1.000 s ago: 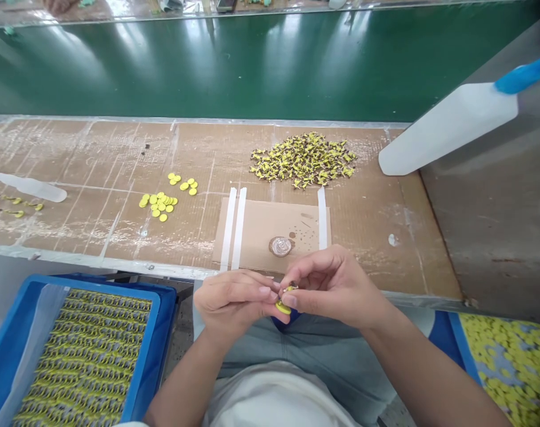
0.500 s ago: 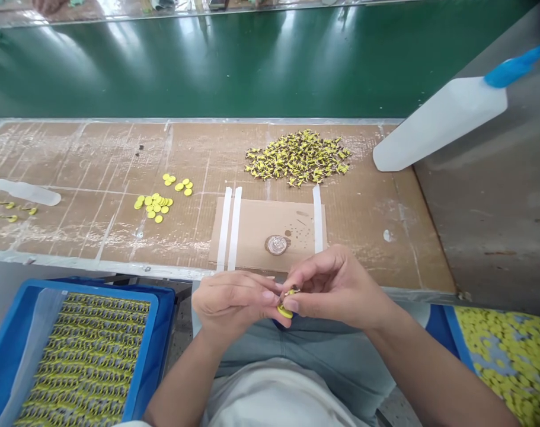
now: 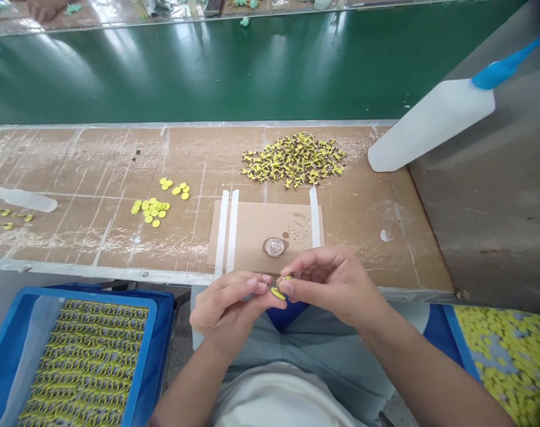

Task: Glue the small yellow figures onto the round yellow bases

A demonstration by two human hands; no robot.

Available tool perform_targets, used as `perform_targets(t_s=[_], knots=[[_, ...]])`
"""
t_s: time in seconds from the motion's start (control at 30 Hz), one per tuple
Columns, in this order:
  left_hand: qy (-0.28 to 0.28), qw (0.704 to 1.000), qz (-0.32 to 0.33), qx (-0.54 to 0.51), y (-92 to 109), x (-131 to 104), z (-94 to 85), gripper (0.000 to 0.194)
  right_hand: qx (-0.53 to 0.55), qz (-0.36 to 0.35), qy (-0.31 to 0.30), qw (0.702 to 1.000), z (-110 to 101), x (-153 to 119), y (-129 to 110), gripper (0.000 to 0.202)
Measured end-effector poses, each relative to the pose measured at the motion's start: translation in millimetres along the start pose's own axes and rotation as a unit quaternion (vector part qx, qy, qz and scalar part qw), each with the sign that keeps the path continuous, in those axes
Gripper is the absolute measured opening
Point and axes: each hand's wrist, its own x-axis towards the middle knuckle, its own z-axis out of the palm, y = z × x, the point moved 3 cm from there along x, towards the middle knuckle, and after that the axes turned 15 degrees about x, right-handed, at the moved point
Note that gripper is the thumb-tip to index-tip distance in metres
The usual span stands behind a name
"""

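My left hand [image 3: 234, 305] holds a yellow disc [image 3: 277, 293] between thumb and fingers, just off the table's front edge. Against it, my right hand [image 3: 329, 281] pinches a small yellow and dark brown figure [image 3: 288, 277], partly hidden by the fingers. Behind the hands, a cardboard sheet [image 3: 256, 228] with white tape strips bears a round, glossy brown-ringed spot [image 3: 275, 247]. Farther back is a heap of small yellow and brown figures [image 3: 296, 159]. Loose yellow discs [image 3: 152, 210] lie to the left.
A white bottle with a blue nozzle [image 3: 432, 127] leans at the right by a metal panel. Another white bottle [image 3: 23, 198] lies far left. Below stand a blue tray of rowed pieces [image 3: 152, 332] and a bin of yellow discs [image 3: 514, 362]. A person's hand [image 3: 45, 9] shows top left.
The disc and figure have shifted slightly left and up in my fingers, and the disc is now tilted more edge-on. A small green piece has appeared on the green surface at the top.
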Motion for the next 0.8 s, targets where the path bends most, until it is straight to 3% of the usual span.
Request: perform_targets(t_s=[0.3, 0.63, 0.8], knots=[[-0.004, 0.997, 0.027, 0.078, 9, 3, 1.9, 0.061, 0.073, -0.081, 0.090, 0.990, 2, 1, 17, 0.024], [0.005, 0.996, -0.065, 0.068, 7, -2, -0.9, 0.052, 0.073, -0.102, 0.079, 0.989, 14, -3, 9, 0.021], [-0.016, 0.998, -0.050, 0.033, 6, 1, -1.2, 0.049, 0.084, -0.092, 0.075, 0.989, 15, -4, 10, 0.024]])
